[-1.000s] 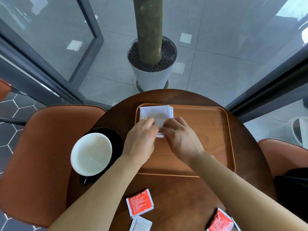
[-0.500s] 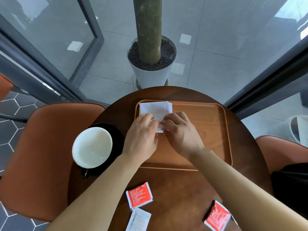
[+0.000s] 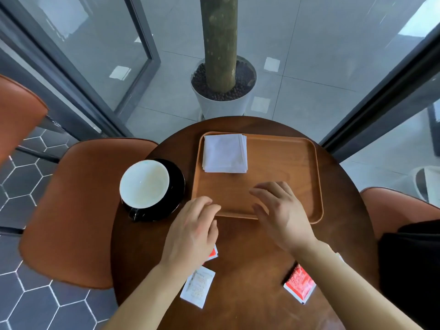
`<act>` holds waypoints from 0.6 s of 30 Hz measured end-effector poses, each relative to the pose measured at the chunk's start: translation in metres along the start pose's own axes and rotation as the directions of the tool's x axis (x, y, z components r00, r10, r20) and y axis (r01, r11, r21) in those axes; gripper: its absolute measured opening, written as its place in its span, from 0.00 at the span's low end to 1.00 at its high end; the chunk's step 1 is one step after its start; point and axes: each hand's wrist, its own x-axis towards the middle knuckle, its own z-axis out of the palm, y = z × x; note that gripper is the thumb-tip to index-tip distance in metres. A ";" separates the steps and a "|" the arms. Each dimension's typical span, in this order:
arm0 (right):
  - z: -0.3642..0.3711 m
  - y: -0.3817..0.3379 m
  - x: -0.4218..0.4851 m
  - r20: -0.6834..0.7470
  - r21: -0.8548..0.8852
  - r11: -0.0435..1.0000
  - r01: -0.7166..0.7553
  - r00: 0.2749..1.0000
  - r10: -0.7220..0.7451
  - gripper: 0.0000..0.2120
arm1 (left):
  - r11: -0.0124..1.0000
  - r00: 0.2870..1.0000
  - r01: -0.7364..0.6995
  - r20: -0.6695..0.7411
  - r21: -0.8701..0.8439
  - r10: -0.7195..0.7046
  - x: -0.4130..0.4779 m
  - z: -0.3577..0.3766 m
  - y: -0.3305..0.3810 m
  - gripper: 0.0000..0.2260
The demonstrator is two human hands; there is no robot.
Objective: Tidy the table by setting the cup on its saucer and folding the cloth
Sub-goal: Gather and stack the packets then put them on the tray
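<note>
The white cloth lies folded into a neat square in the far left corner of the wooden tray. A cup, white inside and black outside, stands on its black saucer left of the tray. My left hand hovers over the tray's near left corner, fingers loosely bent, holding nothing. My right hand hangs over the tray's near edge with fingers spread and relaxed, also holding nothing. Both hands are well clear of the cloth.
The round dark wooden table carries a red sachet, a white sachet and another red sachet half hidden under my left hand. Orange chairs stand left and right. A potted tree trunk rises beyond the table.
Both hands have let go of the cloth and pulled back toward me to the tray's near edge. The folded cloth stays in the tray's far left corner.
</note>
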 end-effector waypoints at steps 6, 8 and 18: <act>-0.016 0.007 -0.102 -0.112 -0.086 0.983 -0.162 0.982 0.152 0.14 | 0.998 0.992 -0.003 0.126 -0.061 0.011 -0.072 -0.003 -0.027 0.25; -0.019 0.014 -0.139 -0.096 -0.159 0.943 -0.292 0.955 0.279 0.20 | 0.999 0.984 -0.046 0.175 0.008 0.044 -0.093 -0.001 -0.039 0.29; 0.032 -0.008 -0.177 0.063 -0.368 0.826 -0.428 0.874 0.481 0.33 | 0.962 0.946 -0.084 0.324 0.261 -0.005 -0.111 0.039 -0.004 0.38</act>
